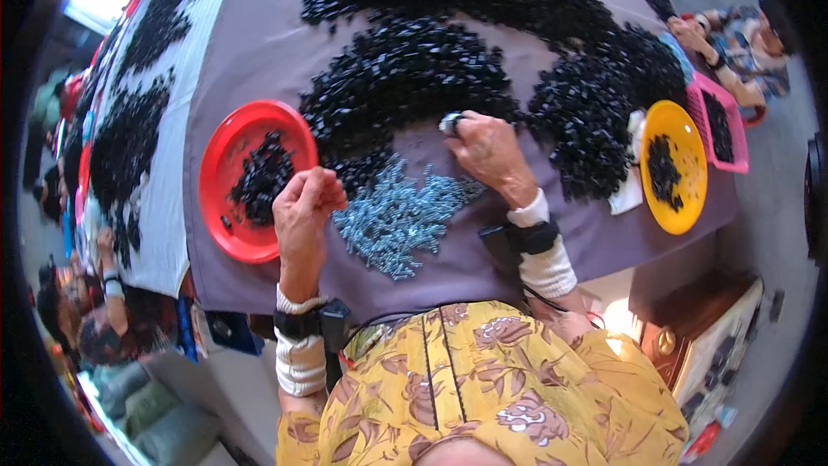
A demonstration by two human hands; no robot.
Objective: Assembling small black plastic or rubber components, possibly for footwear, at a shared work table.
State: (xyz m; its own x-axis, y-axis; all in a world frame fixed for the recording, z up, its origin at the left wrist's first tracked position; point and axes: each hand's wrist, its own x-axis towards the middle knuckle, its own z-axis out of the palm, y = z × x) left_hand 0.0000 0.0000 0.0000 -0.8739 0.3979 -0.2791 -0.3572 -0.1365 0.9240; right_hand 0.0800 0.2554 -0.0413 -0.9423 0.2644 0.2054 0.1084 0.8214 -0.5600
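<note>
Bluish metal pieces [397, 223] lie heaped on the tabletop [466, 266]; our left hand [302, 200], by the red plate [219, 155], has its fingers [325, 181] pinched, our right hand [492, 154], near black pieces [410, 69], curled; what they hold we cannot tell

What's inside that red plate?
A heap of small black pieces lies in the red plate. The heap hides the bottom beneath it; the left hand blocks part of the rim.

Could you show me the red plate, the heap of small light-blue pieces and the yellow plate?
Red plate [216, 168]: head view, bare left side.
Heap of small light-blue pieces [397, 223]: head view, middle of the heap.
Yellow plate [675, 117]: head view, bare upper part.
</note>
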